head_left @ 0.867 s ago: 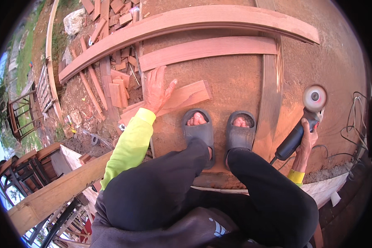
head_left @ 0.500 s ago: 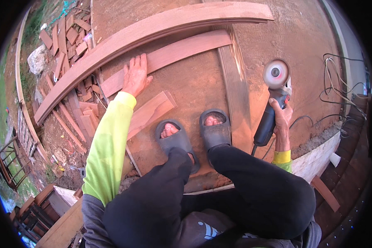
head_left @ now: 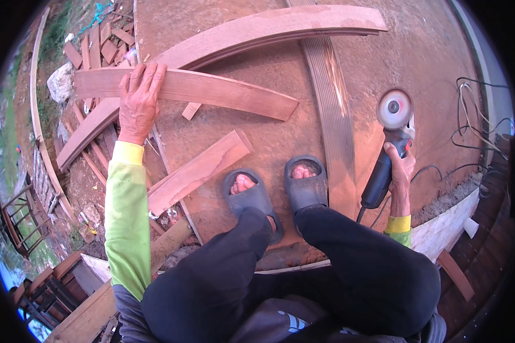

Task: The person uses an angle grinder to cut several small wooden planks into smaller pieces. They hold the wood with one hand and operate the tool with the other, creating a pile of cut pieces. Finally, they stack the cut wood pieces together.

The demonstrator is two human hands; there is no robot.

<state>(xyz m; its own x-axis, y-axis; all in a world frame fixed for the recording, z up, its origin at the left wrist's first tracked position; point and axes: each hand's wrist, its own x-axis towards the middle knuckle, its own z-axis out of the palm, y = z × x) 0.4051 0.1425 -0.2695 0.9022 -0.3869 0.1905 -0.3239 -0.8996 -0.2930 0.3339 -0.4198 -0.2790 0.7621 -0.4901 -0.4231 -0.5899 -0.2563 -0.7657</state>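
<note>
My left hand point(head_left: 137, 111) is closed round a reddish-brown plank point(head_left: 229, 94), its fingers over the upper edge. The plank lies crosswise over a stack of long boards point(head_left: 257, 28), its right end tilted toward the ribbed board point(head_left: 336, 108). At the right, my right hand point(head_left: 403, 171) is wrapped round the dark body of an angle grinder point(head_left: 377, 182). The grinder's round disc point(head_left: 394, 108) points away from me and touches no wood. I cannot tell whether the disc is spinning. A small wood offcut point(head_left: 191, 111) shows just below the plank.
A short board point(head_left: 203, 171) lies left of my sandalled feet point(head_left: 249, 191). Wood offcuts point(head_left: 109, 51) and a pale rock point(head_left: 60, 82) are scattered at the far left. Loose cables point(head_left: 469, 120) lie at the right, near a low concrete edge point(head_left: 446, 220).
My left hand has gone from resting on the plank to gripping it. The plank has been lifted and swung left over the stack, off the ribbed board. The grinder stays in my right hand.
</note>
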